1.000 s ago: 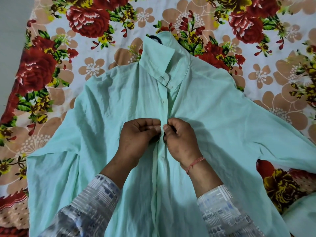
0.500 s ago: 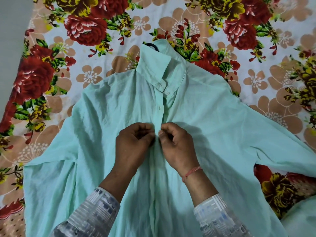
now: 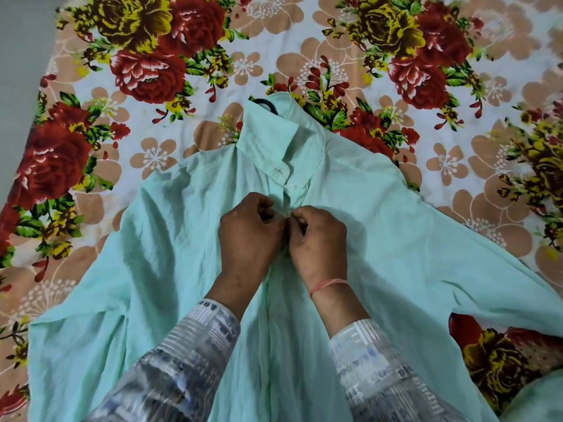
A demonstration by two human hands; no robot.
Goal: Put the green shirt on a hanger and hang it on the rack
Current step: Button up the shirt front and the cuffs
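A pale green shirt (image 3: pixel 411 254) lies face up and spread out on a flowered bed sheet, collar pointing away from me. The black hook of a hanger (image 3: pixel 265 104) sticks out above the collar; the rest of the hanger is hidden inside the shirt. My left hand (image 3: pixel 248 239) and my right hand (image 3: pixel 320 239) meet at the front placket just below the collar button, fingers pinched on the two edges of the fabric. What lies between the fingertips is hidden.
The flowered bed sheet (image 3: pixel 152 71) covers the whole surface under the shirt. A strip of grey floor (image 3: pixel 18 41) shows at the top left, past the sheet's edge. More pale green cloth (image 3: pixel 539 400) sits at the bottom right corner. No rack is in view.
Both hands have moved up the placket toward the collar and still pinch the shirt front together. The view has shifted a little, so the shirt sits lower in frame.
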